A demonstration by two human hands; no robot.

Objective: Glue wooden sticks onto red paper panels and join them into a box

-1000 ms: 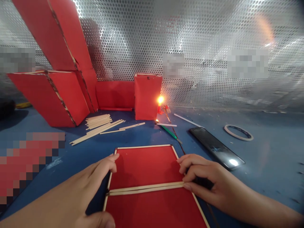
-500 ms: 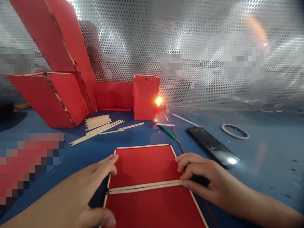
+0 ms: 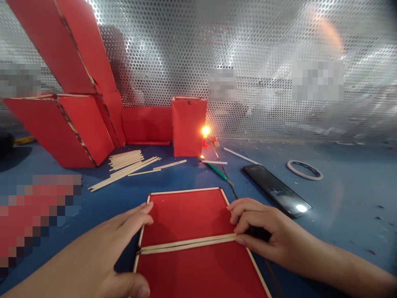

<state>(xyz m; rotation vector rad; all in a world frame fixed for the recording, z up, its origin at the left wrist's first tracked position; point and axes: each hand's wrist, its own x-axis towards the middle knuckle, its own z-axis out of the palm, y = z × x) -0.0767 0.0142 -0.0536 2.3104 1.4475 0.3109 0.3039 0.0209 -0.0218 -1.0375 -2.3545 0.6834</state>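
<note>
A red panel [image 3: 186,211] edged with thin wooden strips lies on the table in front of me. Two thin wooden sticks [image 3: 186,245] cross its middle side by side, meeting near a dark spot at the left edge. Spread along that left edge, my left hand [image 3: 102,244] rests its fingers on the panel's border, its thumb apart lower down. At the right edge my right hand [image 3: 263,231] has thumb and fingertips closed around the right end of the sticks, with other fingers touching the panel's border. The panel's near end runs out of view.
A lit flame [image 3: 205,131] burns beside a small red box [image 3: 189,128]. Larger red boxes [image 3: 83,128] stand at left. Several loose sticks [image 3: 124,165], a green-handled knife [image 3: 218,171], a phone [image 3: 276,190] and a tape ring [image 3: 304,170] lie on the blue table [image 3: 341,215].
The background has shifted slightly left in the view. Both hands keep nearly the same places on the panel and sticks.
</note>
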